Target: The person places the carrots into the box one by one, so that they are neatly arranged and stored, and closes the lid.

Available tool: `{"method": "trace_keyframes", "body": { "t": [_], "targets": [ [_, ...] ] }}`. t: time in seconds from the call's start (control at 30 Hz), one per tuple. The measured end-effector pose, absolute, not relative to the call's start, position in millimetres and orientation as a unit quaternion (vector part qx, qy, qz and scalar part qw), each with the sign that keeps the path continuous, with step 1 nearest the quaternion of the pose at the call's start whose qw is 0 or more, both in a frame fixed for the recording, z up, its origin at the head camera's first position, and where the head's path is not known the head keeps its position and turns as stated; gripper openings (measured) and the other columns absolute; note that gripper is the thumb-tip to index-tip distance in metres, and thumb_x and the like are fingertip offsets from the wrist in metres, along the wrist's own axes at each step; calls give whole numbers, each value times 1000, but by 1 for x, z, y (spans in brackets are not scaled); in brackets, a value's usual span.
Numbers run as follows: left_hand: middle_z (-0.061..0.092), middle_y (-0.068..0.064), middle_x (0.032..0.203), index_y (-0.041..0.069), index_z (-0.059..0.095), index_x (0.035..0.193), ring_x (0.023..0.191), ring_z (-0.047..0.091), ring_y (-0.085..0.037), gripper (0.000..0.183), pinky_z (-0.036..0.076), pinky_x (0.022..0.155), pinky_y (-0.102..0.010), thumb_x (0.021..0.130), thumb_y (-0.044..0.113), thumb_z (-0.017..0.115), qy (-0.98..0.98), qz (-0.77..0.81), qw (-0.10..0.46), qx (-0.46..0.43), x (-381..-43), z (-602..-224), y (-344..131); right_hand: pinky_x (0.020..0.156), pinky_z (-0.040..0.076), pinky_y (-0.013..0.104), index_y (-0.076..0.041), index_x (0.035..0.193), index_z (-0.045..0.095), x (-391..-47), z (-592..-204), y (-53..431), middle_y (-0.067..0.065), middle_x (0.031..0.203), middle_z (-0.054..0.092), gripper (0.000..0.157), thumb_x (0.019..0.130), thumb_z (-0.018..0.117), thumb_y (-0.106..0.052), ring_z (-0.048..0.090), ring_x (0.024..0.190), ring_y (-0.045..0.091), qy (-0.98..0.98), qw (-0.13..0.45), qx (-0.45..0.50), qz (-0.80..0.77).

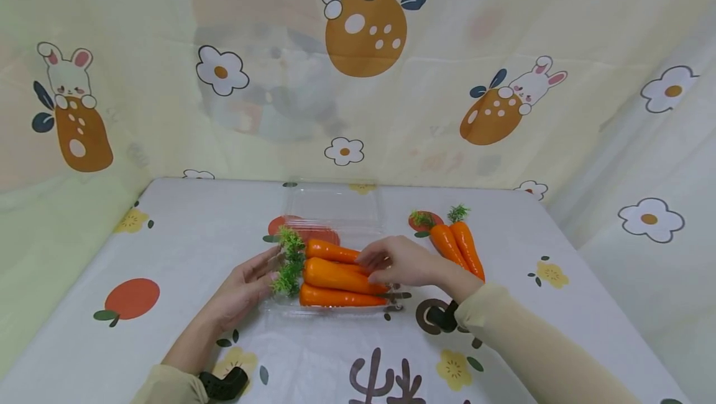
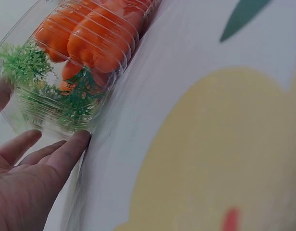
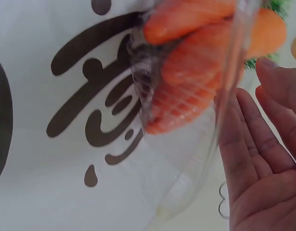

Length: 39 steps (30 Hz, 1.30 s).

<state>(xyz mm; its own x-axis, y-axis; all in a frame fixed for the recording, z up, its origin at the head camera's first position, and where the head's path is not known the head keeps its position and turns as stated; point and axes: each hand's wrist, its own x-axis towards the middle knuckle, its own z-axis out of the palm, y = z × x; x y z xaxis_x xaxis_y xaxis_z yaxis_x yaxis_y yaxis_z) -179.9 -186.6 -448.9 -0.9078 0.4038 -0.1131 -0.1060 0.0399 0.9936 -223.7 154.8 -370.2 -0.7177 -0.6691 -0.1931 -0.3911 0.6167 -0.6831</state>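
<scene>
A clear plastic box (image 1: pixel 335 311) holds several toy carrots (image 1: pixel 344 275). Their green tops (image 1: pixel 288 267) point left and crowd that end. My left hand (image 1: pixel 246 292) is at the left end, fingers extended and thumb apart, fingertips right at the wall in the left wrist view. My right hand (image 1: pixel 405 261) reaches over the right end, above the upper carrots. Seen from the right wrist, its fingers (image 3: pixel 229 130) are loosely extended along the box's edge, and the thumb is close to an orange carrot (image 3: pixel 268 33).
The box's clear lid (image 1: pixel 335 202) lies back behind it. Two more toy carrots (image 1: pixel 458 245) lie on the table to the right, partly behind the right forearm. A printed white cloth (image 1: pixel 190 230) covers the table, and a patterned curtain (image 1: pixel 268 118) hangs behind.
</scene>
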Motion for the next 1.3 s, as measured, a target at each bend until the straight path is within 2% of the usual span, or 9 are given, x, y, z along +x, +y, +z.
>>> {"method": "trace_keyframes", "body": {
  "t": [0.2, 0.37, 0.6, 0.7, 0.8, 1.03, 1.17, 1.3],
  "targets": [
    [18, -24, 169, 4, 15, 164, 156, 19, -43, 68, 31, 121, -56, 108, 16, 51, 697, 683, 188, 111, -180, -450, -186, 96, 60, 34, -1, 128, 68, -222, -362, 175, 16, 123, 72, 35, 95, 72, -12, 70, 108, 24, 858, 206, -296, -366],
    [19, -24, 168, 5, 16, 164, 156, 19, -43, 68, 29, 121, -60, 107, 16, 51, 701, 681, 183, 105, -180, -450, -187, 92, 60, 28, -1, 130, 67, -221, -360, 198, 23, 125, 70, 37, 95, 72, -12, 70, 109, 26, 850, 187, -277, -408],
    [19, -25, 168, 4, 16, 164, 156, 19, -43, 67, 26, 121, -61, 107, 16, 51, 698, 684, 185, 106, -180, -451, -187, 90, 59, 22, -1, 132, 65, -216, -364, 241, 17, 128, 70, 39, 95, 73, -14, 71, 112, 25, 848, 145, -229, -455],
    [19, -25, 168, 4, 16, 164, 156, 19, -43, 67, 27, 122, -60, 107, 15, 51, 697, 684, 185, 107, -180, -451, -186, 92, 58, 20, 2, 134, 63, -213, -365, 260, 18, 129, 69, 42, 96, 72, -14, 71, 112, 19, 841, 127, -204, -485],
    [19, -24, 169, 5, 16, 164, 157, 19, -42, 68, 27, 122, -59, 107, 15, 51, 695, 686, 186, 107, -180, -450, -187, 93, 56, 17, 4, 137, 59, -210, -363, 278, 13, 130, 70, 45, 98, 70, -16, 70, 112, 10, 839, 109, -175, -503],
    [19, -25, 168, 4, 16, 164, 156, 19, -43, 68, 28, 121, -59, 107, 15, 51, 694, 687, 184, 115, -180, -450, -187, 91, 55, 14, -1, 144, 52, -206, -364, 315, -22, 120, 68, 50, 101, 65, -23, 69, 108, -4, 852, 62, -118, -506],
    [19, -25, 168, 4, 16, 164, 156, 19, -43, 68, 27, 121, -60, 107, 15, 51, 694, 687, 184, 111, -179, -450, -187, 88, 57, 14, -2, 150, 46, -208, -368, 334, -24, 120, 67, 54, 103, 63, -21, 68, 107, -7, 842, 32, -100, -530],
    [19, -25, 168, 3, 16, 164, 156, 19, -43, 68, 27, 121, -60, 107, 15, 52, 693, 689, 185, 107, -179, -449, -186, 85, 58, 14, -6, 153, 43, -210, -373, 349, -22, 121, 68, 52, 104, 59, -17, 69, 106, -6, 802, 25, -84, -591]
  ]
}}
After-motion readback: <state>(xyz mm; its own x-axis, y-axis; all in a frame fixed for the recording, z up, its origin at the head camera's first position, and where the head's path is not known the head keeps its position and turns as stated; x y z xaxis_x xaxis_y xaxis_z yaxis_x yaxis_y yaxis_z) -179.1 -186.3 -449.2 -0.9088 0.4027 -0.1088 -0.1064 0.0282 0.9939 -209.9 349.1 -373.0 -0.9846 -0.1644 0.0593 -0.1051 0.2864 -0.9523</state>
